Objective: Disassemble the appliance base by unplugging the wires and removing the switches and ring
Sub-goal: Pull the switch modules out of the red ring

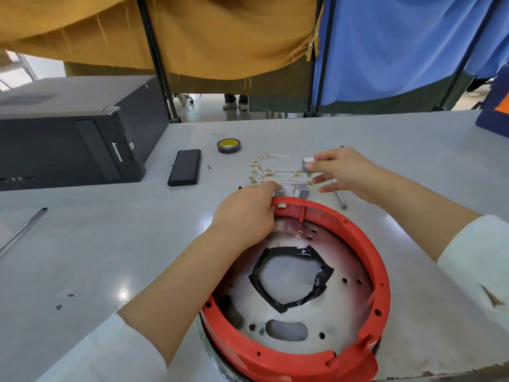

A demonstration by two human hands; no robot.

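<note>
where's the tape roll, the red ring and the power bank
tape roll [229,146], head view, on its yellow core
red ring [381,260], head view, on its right rim
power bank [184,167], head view, on the middle of its flat black top

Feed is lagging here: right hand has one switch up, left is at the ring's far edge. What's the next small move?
Probably set the switch in the right hand down by the loose wires. The left hand grips the red ring at its far rim, which sits on the base plate and likely needs both hands.
</note>
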